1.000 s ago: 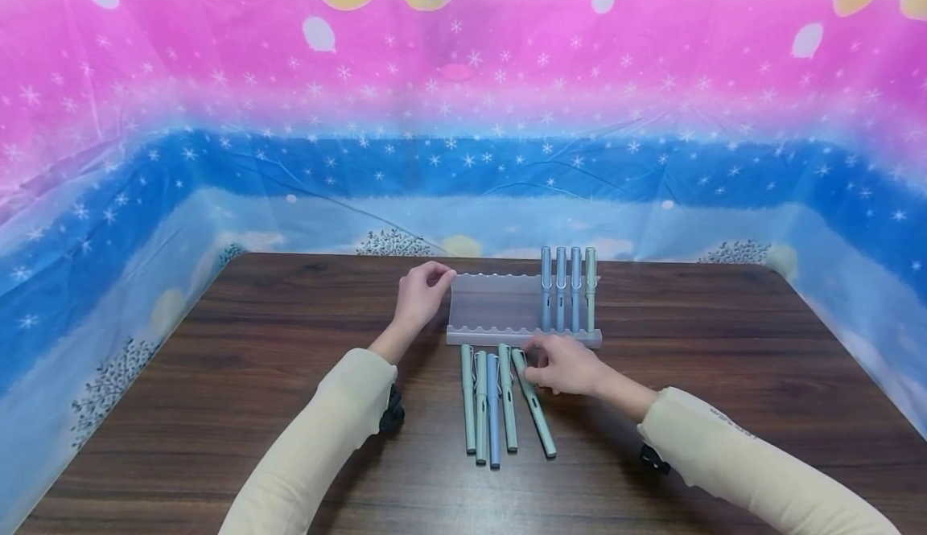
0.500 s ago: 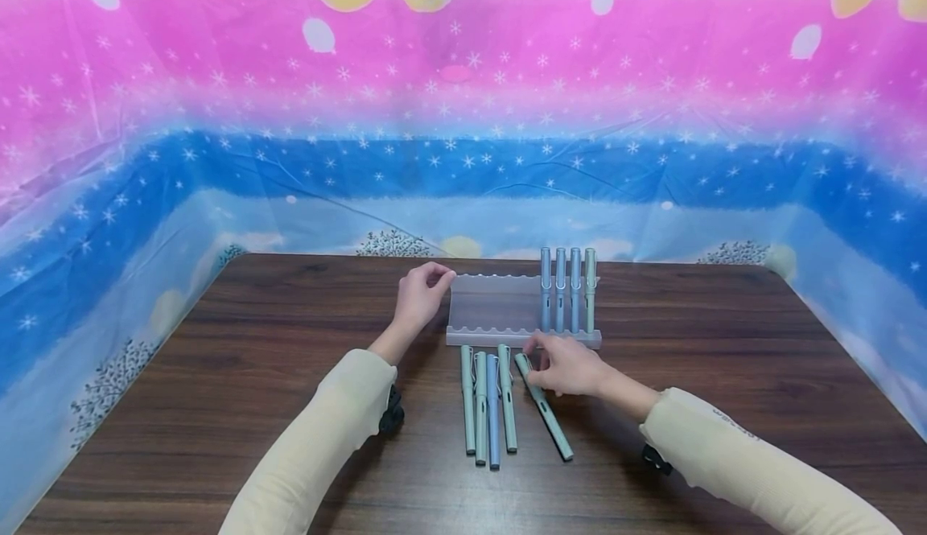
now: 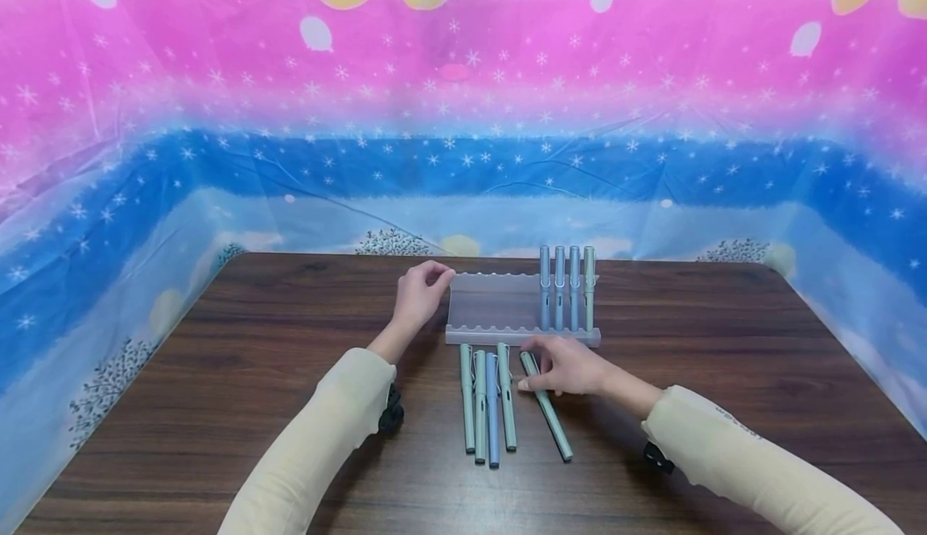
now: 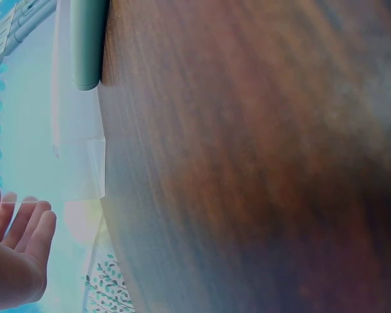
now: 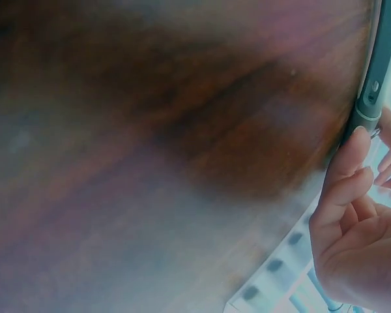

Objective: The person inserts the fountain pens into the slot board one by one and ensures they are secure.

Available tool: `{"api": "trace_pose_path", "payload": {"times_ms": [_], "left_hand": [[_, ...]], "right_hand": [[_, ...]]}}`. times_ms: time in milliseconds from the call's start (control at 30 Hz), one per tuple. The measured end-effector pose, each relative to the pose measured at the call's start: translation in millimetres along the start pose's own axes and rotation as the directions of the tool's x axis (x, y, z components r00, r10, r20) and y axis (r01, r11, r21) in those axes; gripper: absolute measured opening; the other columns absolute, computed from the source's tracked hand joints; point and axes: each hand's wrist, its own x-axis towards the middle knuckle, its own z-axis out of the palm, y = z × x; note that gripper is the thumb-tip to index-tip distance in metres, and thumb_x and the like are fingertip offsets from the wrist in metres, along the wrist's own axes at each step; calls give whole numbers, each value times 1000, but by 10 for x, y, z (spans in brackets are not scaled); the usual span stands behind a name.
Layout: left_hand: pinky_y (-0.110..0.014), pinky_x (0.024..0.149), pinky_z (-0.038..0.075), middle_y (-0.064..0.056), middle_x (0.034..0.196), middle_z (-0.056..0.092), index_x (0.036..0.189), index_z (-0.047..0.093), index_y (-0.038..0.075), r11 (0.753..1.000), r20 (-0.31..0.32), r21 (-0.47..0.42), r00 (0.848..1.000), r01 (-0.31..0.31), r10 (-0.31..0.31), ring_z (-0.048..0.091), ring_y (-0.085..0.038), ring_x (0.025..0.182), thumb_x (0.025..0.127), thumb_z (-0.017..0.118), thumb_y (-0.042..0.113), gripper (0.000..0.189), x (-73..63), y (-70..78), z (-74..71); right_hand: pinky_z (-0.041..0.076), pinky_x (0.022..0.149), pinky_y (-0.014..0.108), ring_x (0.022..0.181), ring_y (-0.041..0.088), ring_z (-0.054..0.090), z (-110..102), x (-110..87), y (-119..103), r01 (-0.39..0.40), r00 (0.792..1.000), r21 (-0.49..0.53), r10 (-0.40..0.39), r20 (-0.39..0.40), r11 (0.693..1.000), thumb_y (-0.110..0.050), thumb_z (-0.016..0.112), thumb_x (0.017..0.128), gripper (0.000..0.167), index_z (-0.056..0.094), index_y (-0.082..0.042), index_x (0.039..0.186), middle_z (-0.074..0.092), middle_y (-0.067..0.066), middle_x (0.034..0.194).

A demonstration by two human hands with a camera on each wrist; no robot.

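Observation:
A translucent pen rack (image 3: 492, 303) with scalloped edges stands near the back of the table. My left hand (image 3: 418, 298) pinches its upper left corner between thumb and fingers; the left wrist view shows the fingers behind the clear panel. In front of the rack, my right hand (image 3: 572, 364) holds a green capped pen (image 3: 554, 421) near its cap end. This pen slants, its far end toward the rack and its near end to the right. In the right wrist view, the thumb (image 5: 355, 153) lies against the pen; the other fingertips are partly hidden.
Several blue pens (image 3: 560, 298) and one green pen (image 3: 590, 302) stand upright at the rack's right end. Left of my right hand lie several loose pens, green ones (image 3: 467, 406) and a blue one (image 3: 493, 418). A patterned cloth (image 3: 463, 165) hangs behind the table.
The green pen under my right hand has swung away from the other loose pens, its near end to the right, and its clip has turned out of sight. My left hand stays put.

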Motion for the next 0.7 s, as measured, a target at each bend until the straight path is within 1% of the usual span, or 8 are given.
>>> {"api": "trace_pose_path", "payload": {"times_ms": [200,367,633,700], "left_hand": [[-35,78,43,-9,94,63,94,64,4,1000,-6,-1,1000,-11,11,56,-21,86,87,56,20,19,-3,2,-2],[-35,78,43,-9,93,63,93,64,4,1000,-6,2,1000,-10,10,56,-21,87,87,56,20,19,-3,1,0],[-34,78,43,-8,93,63,93,65,4,1000,-9,6,1000,-6,6,56,-21,86,87,57,21,19,0,1,2],[-34,78,43,-8,93,63,93,65,4,1000,-9,5,1000,-7,7,56,-21,86,87,57,21,19,-1,3,2]], "right_hand": [[41,45,26,40,11,48,10,-1,-6,27,999,-13,-27,-24,1000,-28,64,81,46,49,-1,115,49,-5,51],[42,48,25,41,11,48,10,-2,1,49,998,-26,-50,-31,998,-26,60,84,38,51,-2,113,49,-5,51],[41,46,26,41,12,49,-1,-13,23,22,1000,-27,-22,-20,999,-27,64,81,40,51,-3,111,50,-4,53],[40,45,26,41,11,48,-1,-12,26,19,1000,-41,-20,-23,999,-28,65,81,40,51,-3,109,49,-4,54]]}}
